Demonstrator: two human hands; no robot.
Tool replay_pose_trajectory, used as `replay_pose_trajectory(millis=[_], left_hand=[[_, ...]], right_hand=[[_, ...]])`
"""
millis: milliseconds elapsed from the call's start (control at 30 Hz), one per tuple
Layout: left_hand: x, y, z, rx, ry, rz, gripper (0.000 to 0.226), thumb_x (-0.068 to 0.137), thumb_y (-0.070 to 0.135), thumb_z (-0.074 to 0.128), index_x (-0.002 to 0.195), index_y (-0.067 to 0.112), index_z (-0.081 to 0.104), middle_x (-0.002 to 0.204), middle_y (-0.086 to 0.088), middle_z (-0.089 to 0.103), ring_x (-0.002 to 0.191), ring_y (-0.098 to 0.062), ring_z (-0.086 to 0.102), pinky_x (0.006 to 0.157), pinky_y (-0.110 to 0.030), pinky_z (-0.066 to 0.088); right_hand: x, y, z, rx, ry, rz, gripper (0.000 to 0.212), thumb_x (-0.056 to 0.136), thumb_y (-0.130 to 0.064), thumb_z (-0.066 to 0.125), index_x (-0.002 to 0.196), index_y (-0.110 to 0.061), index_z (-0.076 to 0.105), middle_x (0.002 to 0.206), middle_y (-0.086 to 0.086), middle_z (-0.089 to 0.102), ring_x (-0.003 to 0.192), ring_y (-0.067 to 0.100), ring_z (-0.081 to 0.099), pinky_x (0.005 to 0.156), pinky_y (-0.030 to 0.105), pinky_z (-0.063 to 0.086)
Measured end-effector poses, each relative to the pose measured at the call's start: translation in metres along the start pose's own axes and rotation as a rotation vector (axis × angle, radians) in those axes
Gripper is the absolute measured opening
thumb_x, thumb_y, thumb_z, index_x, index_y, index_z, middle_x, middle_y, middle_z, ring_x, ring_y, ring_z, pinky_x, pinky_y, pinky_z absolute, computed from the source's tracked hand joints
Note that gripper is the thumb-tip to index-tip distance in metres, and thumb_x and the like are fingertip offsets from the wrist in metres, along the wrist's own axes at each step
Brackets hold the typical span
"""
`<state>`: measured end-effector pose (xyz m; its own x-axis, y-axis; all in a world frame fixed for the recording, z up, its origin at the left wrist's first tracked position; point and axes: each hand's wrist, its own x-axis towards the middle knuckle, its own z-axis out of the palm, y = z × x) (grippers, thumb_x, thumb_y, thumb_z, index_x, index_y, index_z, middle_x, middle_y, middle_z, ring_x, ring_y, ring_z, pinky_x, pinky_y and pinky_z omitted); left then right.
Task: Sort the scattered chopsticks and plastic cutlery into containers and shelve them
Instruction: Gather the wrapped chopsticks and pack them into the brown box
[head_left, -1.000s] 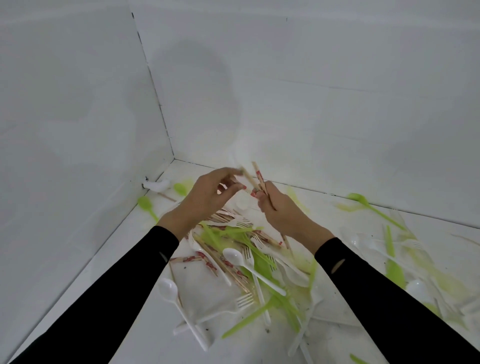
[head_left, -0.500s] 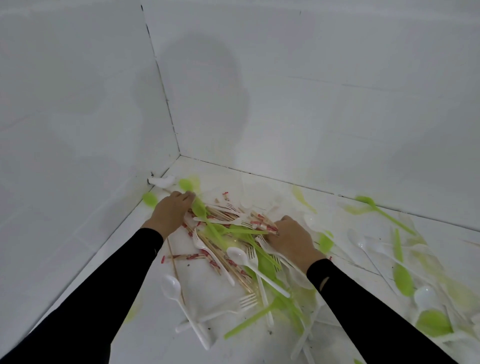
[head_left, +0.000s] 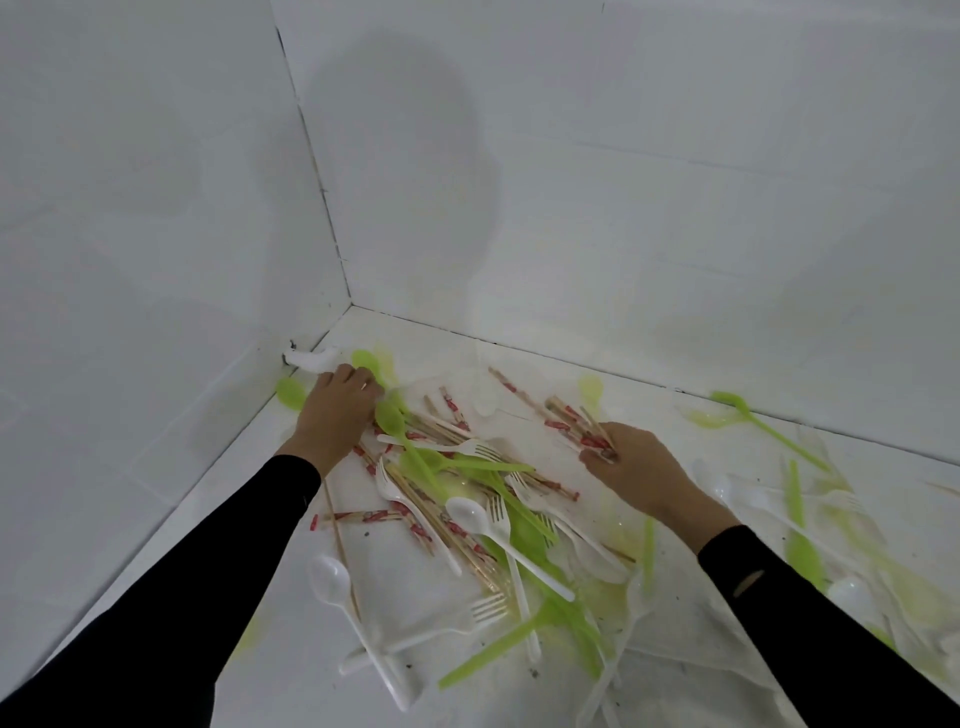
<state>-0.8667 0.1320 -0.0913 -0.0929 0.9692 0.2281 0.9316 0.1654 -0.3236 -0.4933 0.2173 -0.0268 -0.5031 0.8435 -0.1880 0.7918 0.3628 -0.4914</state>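
Two hands work one heap (head_left: 415, 467) of chopsticks and cutlery just out from the wall corner (head_left: 349, 306). Walls close two sides, with bare floor (head_left: 291, 686) farther out. Left hand (head_left: 337, 410), fingers extended, rests on green spoons (head_left: 389, 415) nearest the corner. Right hand (head_left: 631, 467) pinches one chopstick bundle (head_left: 571, 421). White spoons (head_left: 467, 512): four at least.

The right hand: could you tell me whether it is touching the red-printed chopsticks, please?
Touching. In the head view the right hand curls its fingers round the near ends of the chopstick bundle, which sticks out of its grip.
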Motion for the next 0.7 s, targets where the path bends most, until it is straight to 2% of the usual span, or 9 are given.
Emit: replay_pose_trajectory(millis=[33,100,167,267,367,467,600,633,700], left_hand=[[0.0,0.002,-0.001,0.019,-0.024,-0.003,0.037,0.068,0.0,0.079,0.102,0.011,0.07,0.105,-0.009,0.068,0.093,-0.034,0.06,0.079,-0.043,0.045],[-0.001,0.004,-0.001,0.054,-0.094,-0.074,0.05,0.08,0.006,0.068,0.128,0.016,0.06,0.133,-0.008,0.06,0.118,-0.033,0.052,0.099,-0.045,0.029],[-0.001,0.006,-0.002,0.09,-0.109,-0.137,0.062,0.083,0.01,0.067,0.141,0.016,0.048,0.147,-0.008,0.046,0.131,-0.033,0.043,0.105,-0.046,0.02],[0.001,0.008,-0.003,0.047,0.018,-0.01,0.056,0.06,-0.002,0.082,0.112,0.014,0.067,0.125,-0.009,0.063,0.11,-0.034,0.057,0.095,-0.047,0.031],[0.0,0.004,0.0,0.032,0.097,0.051,0.035,0.061,-0.001,0.083,0.088,0.017,0.069,0.112,-0.007,0.067,0.103,-0.034,0.059,0.091,-0.047,0.034],[-0.005,0.001,0.007,0.011,0.1,0.014,0.021,0.07,0.015,0.081,0.09,0.016,0.073,0.117,-0.01,0.067,0.106,-0.033,0.05,0.09,-0.048,0.034],[-0.007,0.0,0.008,-0.07,0.09,0.005,0.039,0.058,0.006,0.088,0.091,0.019,0.073,0.113,-0.01,0.067,0.103,-0.033,0.049,0.089,-0.048,0.031],[-0.007,0.002,0.006,-0.096,0.094,0.016,0.039,0.055,0.004,0.088,0.086,0.019,0.073,0.108,-0.009,0.068,0.102,-0.032,0.05,0.088,-0.046,0.03],[-0.007,0.006,-0.001,-0.134,0.106,0.054,0.03,0.058,0.004,0.085,0.081,0.018,0.071,0.101,-0.007,0.068,0.097,-0.033,0.057,0.086,-0.045,0.03]], right_hand=[[-0.001,0.002,-0.005,0.018,-0.015,0.0,0.018,0.096,-0.025,0.054,0.079,-0.023,0.05,0.076,-0.006,0.053,0.075,0.02,0.052,0.062,0.032,0.037],[-0.004,0.005,-0.012,0.09,-0.023,-0.003,0.019,0.096,-0.021,0.053,0.078,-0.021,0.046,0.072,-0.005,0.051,0.067,0.017,0.048,0.058,0.029,0.034],[-0.007,0.008,-0.014,0.2,-0.005,-0.01,0.015,0.096,-0.022,0.053,0.083,-0.017,0.047,0.071,-0.003,0.05,0.062,0.015,0.045,0.059,0.029,0.035],[-0.012,0.006,-0.016,0.327,0.035,-0.023,0.019,0.099,-0.035,0.052,0.092,-0.017,0.055,0.077,0.002,0.06,0.063,0.008,0.053,0.064,0.029,0.042],[-0.015,-0.003,-0.017,0.348,0.062,-0.047,0.03,0.098,-0.046,0.051,0.087,-0.019,0.057,0.065,-0.002,0.065,0.053,0.002,0.053,0.062,0.027,0.044],[-0.012,-0.011,-0.017,0.388,0.035,-0.038,0.035,0.1,-0.046,0.049,0.099,-0.014,0.062,0.063,-0.002,0.069,0.051,0.009,0.051,0.057,0.026,0.045],[-0.003,-0.025,-0.011,0.573,-0.024,-0.041,0.02,0.105,-0.024,0.042,0.116,-0.013,0.054,0.075,0.003,0.07,0.066,0.011,0.066,0.068,0.031,0.06],[0.0,-0.029,-0.008,0.598,-0.039,-0.026,0.018,0.105,-0.019,0.039,0.116,-0.012,0.051,0.079,0.005,0.068,0.065,0.012,0.065,0.066,0.031,0.059],[0.006,-0.037,0.001,0.538,-0.051,-0.003,0.016,0.102,-0.015,0.038,0.113,-0.014,0.049,0.081,0.003,0.06,0.055,0.012,0.055,0.05,0.021,0.049]])
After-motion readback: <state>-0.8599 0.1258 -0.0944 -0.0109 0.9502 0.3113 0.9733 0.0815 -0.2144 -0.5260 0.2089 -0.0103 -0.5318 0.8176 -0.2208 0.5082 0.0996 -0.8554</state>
